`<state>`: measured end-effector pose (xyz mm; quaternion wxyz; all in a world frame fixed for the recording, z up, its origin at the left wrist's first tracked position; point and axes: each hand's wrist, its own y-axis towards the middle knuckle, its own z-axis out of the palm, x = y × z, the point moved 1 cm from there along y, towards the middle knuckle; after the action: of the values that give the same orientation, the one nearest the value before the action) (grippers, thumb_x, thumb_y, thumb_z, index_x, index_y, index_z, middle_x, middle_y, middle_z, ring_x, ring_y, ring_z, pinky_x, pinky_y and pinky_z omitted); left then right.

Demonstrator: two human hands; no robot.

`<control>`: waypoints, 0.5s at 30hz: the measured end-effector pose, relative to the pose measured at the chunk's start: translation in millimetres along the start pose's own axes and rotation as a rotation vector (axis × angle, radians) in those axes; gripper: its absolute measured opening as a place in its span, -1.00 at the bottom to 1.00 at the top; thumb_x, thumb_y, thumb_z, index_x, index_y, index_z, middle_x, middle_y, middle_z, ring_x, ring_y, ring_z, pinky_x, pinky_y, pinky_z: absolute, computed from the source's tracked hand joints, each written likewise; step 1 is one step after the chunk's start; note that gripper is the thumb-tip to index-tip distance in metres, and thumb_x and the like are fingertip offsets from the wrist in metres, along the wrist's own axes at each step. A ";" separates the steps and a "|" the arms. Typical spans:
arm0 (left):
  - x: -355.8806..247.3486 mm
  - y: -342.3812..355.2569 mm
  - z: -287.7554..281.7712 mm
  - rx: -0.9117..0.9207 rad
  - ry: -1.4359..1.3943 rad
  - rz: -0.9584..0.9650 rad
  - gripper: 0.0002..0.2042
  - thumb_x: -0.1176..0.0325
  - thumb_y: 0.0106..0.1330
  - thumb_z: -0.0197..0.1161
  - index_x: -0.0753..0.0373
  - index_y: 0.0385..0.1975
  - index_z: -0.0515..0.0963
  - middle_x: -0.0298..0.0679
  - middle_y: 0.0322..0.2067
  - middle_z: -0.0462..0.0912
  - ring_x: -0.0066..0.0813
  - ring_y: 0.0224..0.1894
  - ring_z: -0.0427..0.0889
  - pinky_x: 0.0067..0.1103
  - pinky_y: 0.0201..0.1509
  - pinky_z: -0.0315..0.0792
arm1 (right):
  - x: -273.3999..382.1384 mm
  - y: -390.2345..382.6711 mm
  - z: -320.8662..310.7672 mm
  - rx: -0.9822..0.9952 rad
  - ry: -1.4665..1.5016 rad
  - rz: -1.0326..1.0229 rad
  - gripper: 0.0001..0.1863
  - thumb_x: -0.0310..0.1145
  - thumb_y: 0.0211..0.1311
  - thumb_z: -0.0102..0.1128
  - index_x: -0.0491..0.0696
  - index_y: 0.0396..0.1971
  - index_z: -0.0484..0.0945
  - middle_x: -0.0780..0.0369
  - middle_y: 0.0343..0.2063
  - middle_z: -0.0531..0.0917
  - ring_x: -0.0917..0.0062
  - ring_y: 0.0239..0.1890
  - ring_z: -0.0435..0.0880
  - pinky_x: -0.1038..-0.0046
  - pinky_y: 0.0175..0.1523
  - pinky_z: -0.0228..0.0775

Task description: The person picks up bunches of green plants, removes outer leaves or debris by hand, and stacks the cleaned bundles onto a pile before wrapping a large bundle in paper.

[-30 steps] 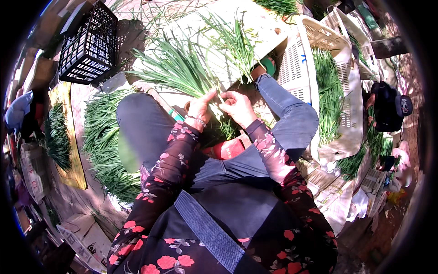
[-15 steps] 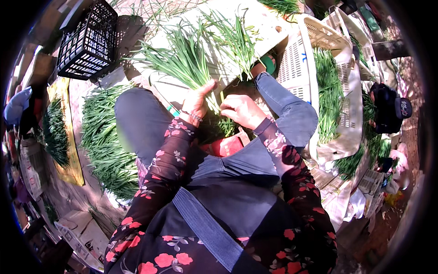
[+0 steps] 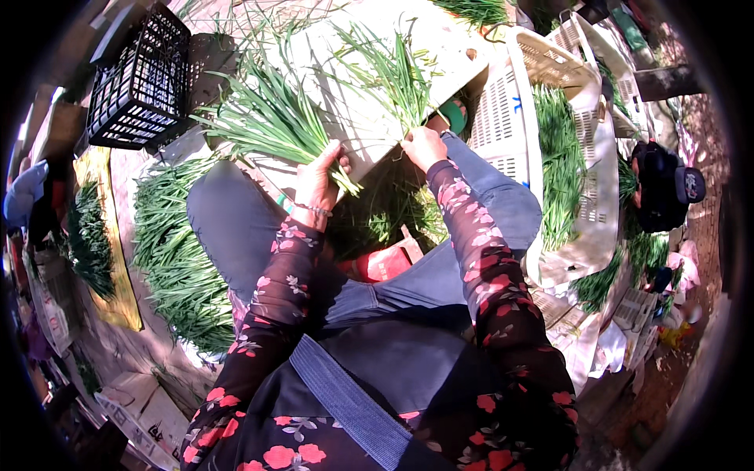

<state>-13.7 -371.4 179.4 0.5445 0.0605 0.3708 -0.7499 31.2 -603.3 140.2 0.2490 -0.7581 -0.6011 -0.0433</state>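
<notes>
Evidently, the left hand [image 3: 318, 177] grasps a bunch of long green leaves [image 3: 271, 118] by its lower end over the white board's [image 3: 353, 118] near edge, while the right hand [image 3: 425, 147] touches a looser pile [image 3: 397, 78] at the right-hand edge, its grip unclear.

The board [image 3: 459, 35] lies ahead of the knees [image 3: 228, 208]. The right bunch [image 3: 397, 82] lies at its right edge; the left bunch [image 3: 275, 114] crosses its left edge. Right: a crate [image 3: 500, 118] containing leaves [image 3: 559, 169]. Left: a basket [image 3: 140, 82].
</notes>
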 end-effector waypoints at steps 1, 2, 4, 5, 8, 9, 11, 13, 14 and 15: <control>-1.0 -1.6 2.4 -0.013 0.026 0.017 -0.84 0.47 0.18 0.29 0.29 -0.31 0.46 -0.29 -0.49 0.50 -0.47 -0.49 0.49 -0.55 -0.46 0.43 | -5.3 11.4 -1.3 -0.027 0.040 -0.021 -0.66 -0.13 -0.01 0.22 -0.10 -0.36 0.62 0.02 -0.34 0.65 0.18 -0.20 0.64 0.21 -0.05 0.45; -0.6 0.7 1.9 -0.011 0.036 0.037 -0.84 0.48 0.18 0.29 0.29 -0.31 0.46 -0.29 -0.49 0.50 -0.46 -0.48 0.50 -0.54 -0.46 0.43 | -11.4 22.8 -1.0 -0.052 0.084 -0.044 -0.66 -0.14 -0.05 0.25 -0.11 -0.36 0.62 0.02 -0.37 0.66 0.21 -0.23 0.65 0.22 -0.04 0.45; -1.6 -0.6 -6.3 -0.038 0.050 0.090 -0.84 0.49 0.17 0.30 0.29 -0.32 0.46 -0.29 -0.48 0.51 -0.45 -0.47 0.51 -0.53 -0.46 0.44 | 9.4 23.1 -39.4 0.141 1.030 0.154 -0.81 -0.36 -0.02 0.31 -0.19 -0.47 0.59 0.24 -0.55 0.64 0.62 -0.55 0.58 0.58 -0.45 0.45; -1.1 -1.9 -3.6 -0.036 0.037 0.070 -0.85 0.50 0.15 0.31 0.29 -0.35 0.46 -0.30 -0.49 0.50 -0.44 -0.48 0.51 -0.52 -0.46 0.44 | 14.3 17.8 -60.6 0.121 1.260 0.144 -0.85 -0.40 0.03 0.28 -0.18 -0.46 0.58 0.27 -0.56 0.62 0.67 -0.59 0.55 0.65 -0.52 0.39; 3.9 0.9 -0.3 -0.018 -0.047 0.012 -0.87 0.48 0.18 0.29 0.27 -0.36 0.46 -0.30 -0.50 0.49 -0.47 -0.50 0.48 -0.51 -0.44 0.43 | 12.8 22.6 -68.6 0.175 0.976 0.219 -0.90 -0.45 0.16 0.21 -0.17 -0.40 0.58 0.30 -0.58 0.61 0.74 -0.64 0.52 0.75 -0.59 0.37; 5.0 2.7 -2.9 -0.007 -0.055 0.019 -0.88 0.47 0.18 0.29 0.27 -0.36 0.46 -0.30 -0.51 0.49 -0.47 -0.49 0.48 -0.52 -0.44 0.43 | 25.6 11.5 -68.9 0.226 0.977 0.216 -0.89 -0.45 0.16 0.22 -0.16 -0.35 0.56 0.29 -0.52 0.63 0.73 -0.59 0.55 0.74 -0.58 0.40; 4.5 -3.2 -1.8 -0.038 -0.084 0.025 -0.89 0.45 0.20 0.28 0.26 -0.37 0.47 -0.31 -0.51 0.48 -0.47 -0.49 0.47 -0.52 -0.43 0.42 | 35.5 -15.4 -63.5 0.301 1.214 0.128 -0.87 -0.46 0.15 0.23 -0.16 -0.33 0.54 0.27 -0.52 0.63 0.69 -0.58 0.56 0.68 -0.49 0.45; 9.8 -3.2 -8.3 -0.045 -0.076 0.033 -0.87 0.45 0.18 0.30 0.26 -0.36 0.48 -0.31 -0.51 0.49 -0.46 -0.49 0.48 -0.51 -0.43 0.43 | 27.6 -23.7 -42.3 0.320 1.265 0.181 -0.81 -0.48 0.14 0.25 -0.14 -0.25 0.49 0.26 -0.49 0.63 0.65 -0.54 0.59 0.66 -0.46 0.46; 8.5 -2.3 -5.7 -0.042 -0.066 0.049 -0.87 0.44 0.18 0.31 0.26 -0.36 0.48 -0.30 -0.51 0.50 -0.46 -0.49 0.48 -0.50 -0.43 0.43 | 33.0 -39.9 -36.6 0.359 1.400 0.196 -0.76 -0.48 0.12 0.27 -0.12 -0.21 0.47 0.25 -0.45 0.64 0.63 -0.51 0.60 0.63 -0.42 0.47; 10.5 -3.3 -5.8 -0.089 -0.059 0.012 -0.85 0.46 0.15 0.33 0.26 -0.37 0.48 -0.29 -0.49 0.52 -0.45 -0.50 0.50 -0.51 -0.44 0.44 | 42.1 -55.9 -37.3 0.398 1.462 0.204 -0.76 -0.48 0.13 0.27 -0.11 -0.20 0.46 0.25 -0.44 0.64 0.62 -0.50 0.61 0.62 -0.40 0.47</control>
<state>-22.5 -375.4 171.6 0.5618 0.0160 0.3873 -0.7308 -0.7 -573.3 206.2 0.7182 -0.5291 -0.2071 -0.4015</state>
